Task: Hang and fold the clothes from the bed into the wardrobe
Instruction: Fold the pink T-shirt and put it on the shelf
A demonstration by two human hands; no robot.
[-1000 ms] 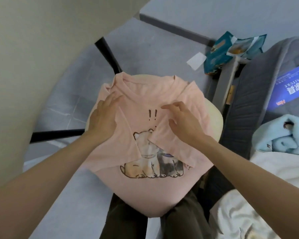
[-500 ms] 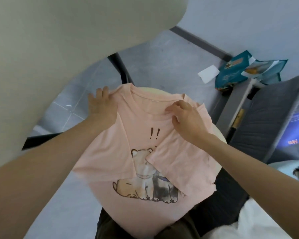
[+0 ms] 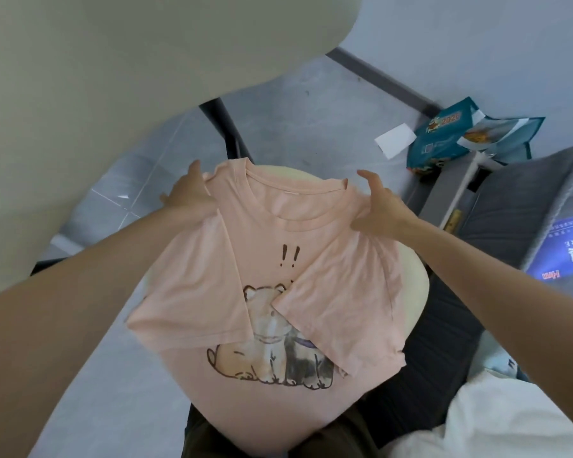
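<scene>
A pink T-shirt (image 3: 272,246) with a cartoon animal print lies front up on a round cream stool (image 3: 414,292). Both sleeves are folded inward over its chest. My left hand (image 3: 187,193) holds the shirt's left shoulder by the collar, its fingers partly tucked under the cloth. My right hand (image 3: 377,206) grips the right shoulder, thumb on top and index finger lifted. The shirt's hem hangs over the stool's near edge onto my lap.
A cream table top (image 3: 96,77) overhangs at the upper left, with black legs (image 3: 225,127) below it. A teal bag (image 3: 460,140) and a white paper (image 3: 394,140) lie on the grey floor. The grey bed (image 3: 526,206) with white bedding (image 3: 510,418) is at the right.
Both hands slid from the folded sleeves up to the shirt's shoulders and now take hold of them near the collar. The view tilted upward.
</scene>
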